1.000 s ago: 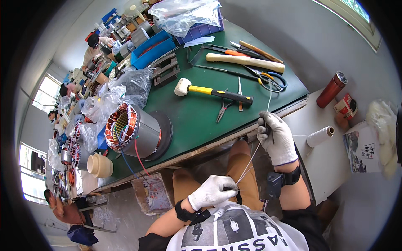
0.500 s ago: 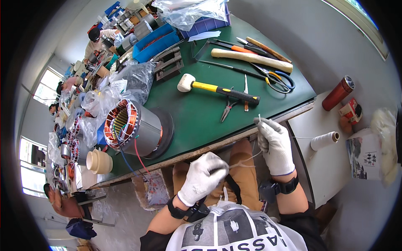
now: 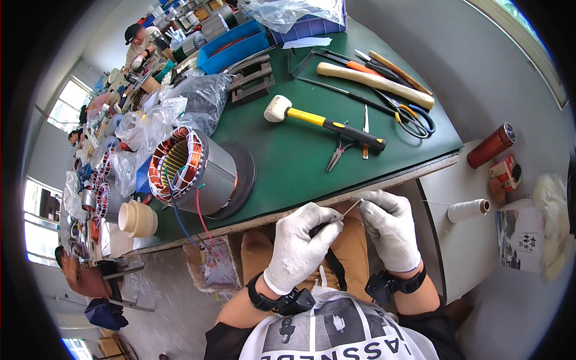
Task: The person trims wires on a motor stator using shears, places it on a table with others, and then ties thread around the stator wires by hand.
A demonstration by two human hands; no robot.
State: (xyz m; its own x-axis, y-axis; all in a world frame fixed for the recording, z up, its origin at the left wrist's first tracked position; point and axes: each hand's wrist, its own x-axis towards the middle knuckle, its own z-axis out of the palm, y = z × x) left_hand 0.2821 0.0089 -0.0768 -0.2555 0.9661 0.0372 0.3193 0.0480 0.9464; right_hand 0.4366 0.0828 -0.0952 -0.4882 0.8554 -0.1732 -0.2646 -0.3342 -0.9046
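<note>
Above the lap, just off the bench (image 3: 282,162) edge, a short pale strand (image 3: 351,207), probably cord, lies stretched between two white-gloved hands. The left hand (image 3: 303,246) has thumb and forefinger pinched at its lower end, the other fingers curled in; the right hand (image 3: 390,228) nips the upper end between thumb and fingertips. Held this close and taut, the strand is presumably easier to see and control.

A fine thread (image 3: 435,203) runs from near the right hand to a spool (image 3: 465,211) on its side on the side table (image 3: 456,258), perhaps set there so the thread comes off within reach. Whether thread and strand are one piece cannot be told. The stator (image 3: 217,177) sits on a dark disc (image 3: 247,171), which likely steadies it; its red and blue leads hang over the bench edge, seemingly out of the way. The mallet (image 3: 324,123) and pliers (image 3: 339,157) lie loose, handy to the right side.

Among the containers, a blue bin (image 3: 259,43) holds something reddish brown. A purple crate (image 3: 323,35) is heaped with clear plastic that hides whatever is beneath. Below the bench, an open box (image 3: 193,255) contains pale and coloured scraps. A cream pot (image 3: 138,219) stands by the bench edge, its contents out of sight.
</note>
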